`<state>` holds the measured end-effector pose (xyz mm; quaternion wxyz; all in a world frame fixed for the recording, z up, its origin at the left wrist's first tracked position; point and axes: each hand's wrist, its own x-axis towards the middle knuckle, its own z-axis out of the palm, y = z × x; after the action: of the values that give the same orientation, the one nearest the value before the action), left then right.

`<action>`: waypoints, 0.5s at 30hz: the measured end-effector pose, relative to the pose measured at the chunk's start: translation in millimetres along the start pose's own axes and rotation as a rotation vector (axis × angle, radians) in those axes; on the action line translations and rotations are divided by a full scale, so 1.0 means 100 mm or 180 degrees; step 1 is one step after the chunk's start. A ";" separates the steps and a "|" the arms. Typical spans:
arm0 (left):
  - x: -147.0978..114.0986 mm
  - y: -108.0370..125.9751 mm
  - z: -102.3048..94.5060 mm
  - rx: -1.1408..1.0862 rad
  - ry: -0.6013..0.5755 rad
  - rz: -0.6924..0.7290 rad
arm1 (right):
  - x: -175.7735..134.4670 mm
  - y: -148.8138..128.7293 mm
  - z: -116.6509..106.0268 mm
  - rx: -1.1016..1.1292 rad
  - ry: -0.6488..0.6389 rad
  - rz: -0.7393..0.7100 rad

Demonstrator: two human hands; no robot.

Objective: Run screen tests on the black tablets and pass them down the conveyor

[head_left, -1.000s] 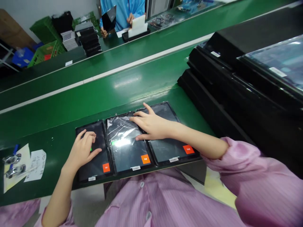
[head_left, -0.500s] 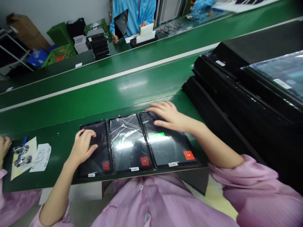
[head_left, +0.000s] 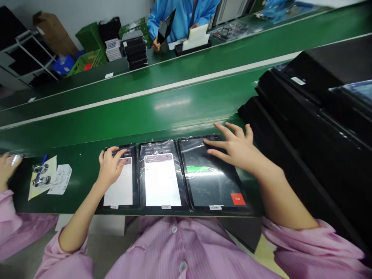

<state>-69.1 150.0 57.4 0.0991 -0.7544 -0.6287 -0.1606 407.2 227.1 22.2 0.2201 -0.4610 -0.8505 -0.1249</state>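
Note:
Three tablets lie side by side at the bench's near edge. My left hand is over the upper part of the left tablet, fingers bent and apart, holding nothing; that screen shows a white panel. A similar white panel is lit on the middle tablet, which has creased clear film on it. On the right tablet a green bar and a red square show against a dark screen. With fingers spread, my right hand reaches over its top right part, index finger near the glass. Whether the fingertips touch is hard to tell.
Black padded stacks rise close on the right. To the left lie paper notes with small metallic items, and another person's hand. Across the green bench, a person in blue holds a dark tablet near stacked devices.
The left and middle screens have turned from dark to lit white panels. My right hand has shifted right and spread its fingers; my left hand has moved toward the top of its tablet.

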 end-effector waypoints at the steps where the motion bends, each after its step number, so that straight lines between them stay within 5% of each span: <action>1: 0.00 0.03 0.01 0.0052 -0.0055 -0.0046 | 0.02 -0.02 -0.04 0.0066 -0.0040 -0.0132; 6: 0.00 0.09 0.00 0.0229 -0.0236 -0.0097 | 0.35 -0.37 -0.22 0.0217 -0.0233 -0.0581; 11: -0.05 0.04 0.07 0.0044 -0.0114 -0.0141 | 0.76 -0.80 -0.03 0.0201 -0.0643 -0.1002; 15: -0.15 -0.05 0.09 0.0006 -0.0120 -0.0168 | 0.71 -0.57 0.05 0.0223 -0.0391 -0.0922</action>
<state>-75.4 140.2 43.1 0.0837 -0.7403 -0.6503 -0.1482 324.5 250.0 51.5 0.1633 -0.3324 -0.9238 -0.0972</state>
